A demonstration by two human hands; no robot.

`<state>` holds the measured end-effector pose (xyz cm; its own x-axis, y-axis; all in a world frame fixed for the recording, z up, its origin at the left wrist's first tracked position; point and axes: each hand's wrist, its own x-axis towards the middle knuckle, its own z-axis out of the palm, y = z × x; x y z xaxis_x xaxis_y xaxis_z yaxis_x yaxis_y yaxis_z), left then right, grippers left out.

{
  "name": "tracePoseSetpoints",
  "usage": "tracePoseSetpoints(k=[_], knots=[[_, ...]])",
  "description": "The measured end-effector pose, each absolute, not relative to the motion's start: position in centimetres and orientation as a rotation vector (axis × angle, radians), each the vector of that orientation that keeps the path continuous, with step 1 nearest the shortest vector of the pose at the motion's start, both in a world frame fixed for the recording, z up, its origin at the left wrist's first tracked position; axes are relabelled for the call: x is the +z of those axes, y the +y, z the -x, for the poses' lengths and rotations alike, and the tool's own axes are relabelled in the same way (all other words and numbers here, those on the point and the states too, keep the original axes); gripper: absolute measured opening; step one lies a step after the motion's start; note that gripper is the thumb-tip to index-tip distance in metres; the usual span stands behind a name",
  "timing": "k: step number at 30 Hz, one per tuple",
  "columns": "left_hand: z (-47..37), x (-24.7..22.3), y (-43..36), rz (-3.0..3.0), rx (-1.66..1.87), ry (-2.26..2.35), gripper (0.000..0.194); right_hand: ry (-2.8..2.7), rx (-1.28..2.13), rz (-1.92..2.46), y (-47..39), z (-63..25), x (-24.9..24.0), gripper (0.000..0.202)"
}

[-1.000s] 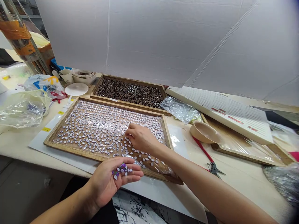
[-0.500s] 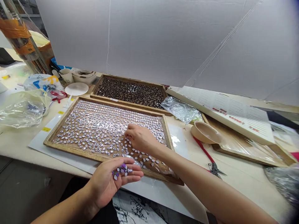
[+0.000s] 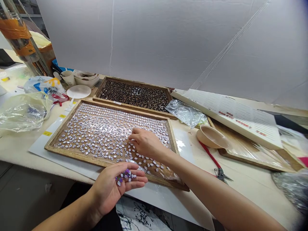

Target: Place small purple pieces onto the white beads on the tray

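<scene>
My left hand is turned palm up at the near edge of a wooden-framed tray. Its fingers are stretched out, and a small heap of teardrop gems, purple and whitish, is held in the palm. Over the right half of the tray, my right hand points down with thumb and fingers pinched together at the surface. What the fingertips hold, if anything, is hidden. Pale teardrop gems cover the film-lined tray, in neat rows at the far side and looser toward the near right corner.
Behind stands a second tray of dark gems. To the right are a tan bowl, red-handled pliers, a clear plastic bag and a long white box on another frame. Plastic bags and a white plate lie left.
</scene>
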<state>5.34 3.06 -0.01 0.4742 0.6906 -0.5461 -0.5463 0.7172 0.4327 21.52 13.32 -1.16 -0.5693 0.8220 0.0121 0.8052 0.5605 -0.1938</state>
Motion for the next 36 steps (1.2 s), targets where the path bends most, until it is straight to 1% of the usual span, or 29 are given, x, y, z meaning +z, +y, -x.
tracePoseSetpoints(k=[6, 14, 23, 36], knots=[[-5.3, -0.1, 3.1, -0.217, 0.766, 0.751, 0.023, -2.675, 0.223, 1.405, 13.3, -21.9, -1.0, 0.017], [-5.3, -0.1, 3.0, -0.22, 0.76, 0.754, 0.024, -2.706, 0.264, 1.414, 13.5, -21.5, -0.9, 0.017], [-5.4, -0.1, 2.9, -0.226, 0.756, 0.757, 0.023, -2.76, 0.225, 1.53, 13.9, -20.5, -0.6, 0.013], [-5.3, -0.1, 3.0, -0.221, 0.762, 0.756, 0.024, -2.83, 0.149, 1.529, 13.9, -20.0, -0.6, 0.011]])
